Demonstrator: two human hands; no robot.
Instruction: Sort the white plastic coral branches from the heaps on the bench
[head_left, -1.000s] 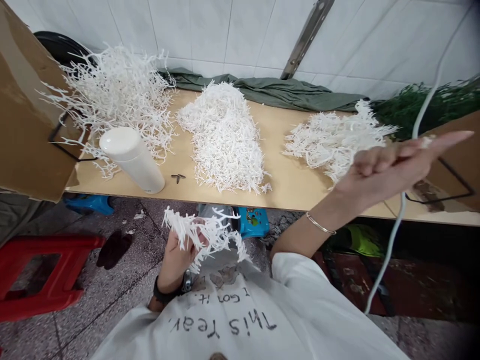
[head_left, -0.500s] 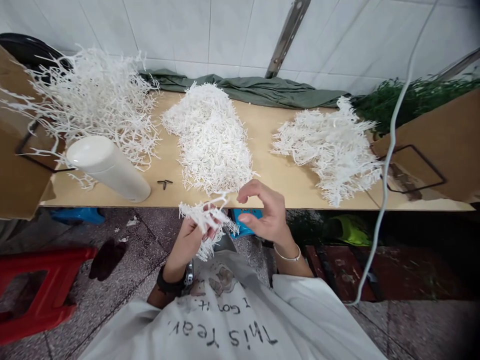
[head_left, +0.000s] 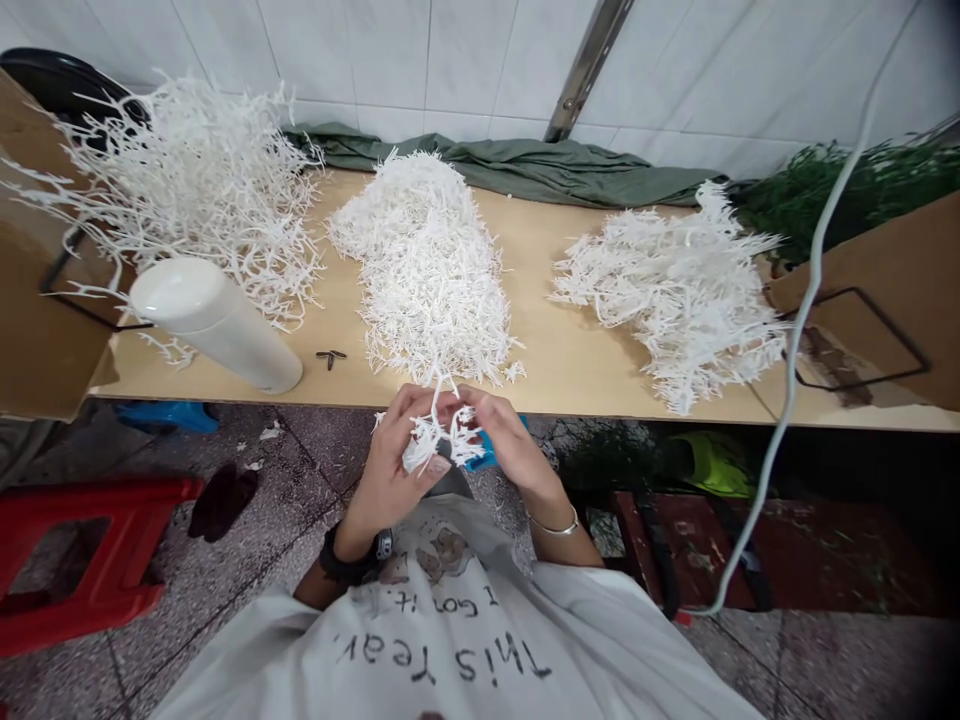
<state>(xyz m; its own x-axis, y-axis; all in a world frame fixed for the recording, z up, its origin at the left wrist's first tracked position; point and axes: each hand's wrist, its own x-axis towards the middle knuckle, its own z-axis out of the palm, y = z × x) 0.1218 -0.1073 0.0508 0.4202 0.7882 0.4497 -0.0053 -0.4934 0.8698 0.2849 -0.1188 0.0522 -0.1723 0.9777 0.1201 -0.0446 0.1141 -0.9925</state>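
Observation:
Just off the table's front edge, both hands are around a white branching plastic sprig [head_left: 437,425], its thin stem pointing up and its frilly tips spread below. My left hand [head_left: 390,465] is closed on it from the left, thumb underneath. From the other side my right hand [head_left: 517,450] curls its fingers against the same sprig; some of those fingertips are hidden behind it. A heap of short white sprigs [head_left: 431,265] lies directly beyond the hands on the table [head_left: 536,355].
Longer bare white branches [head_left: 202,190] are piled at left behind a white bottle [head_left: 217,325]. Several small dark seeds [head_left: 330,358] lie beside it. Fuller white sprigs [head_left: 667,295] lie at right. A white cable [head_left: 799,310] hangs down. A red stool [head_left: 90,580] stands at lower left.
My right hand, apart with fingers curved half a second ago, has come left and down onto the sprig. The left hand has turned the sprig so its stem points up.

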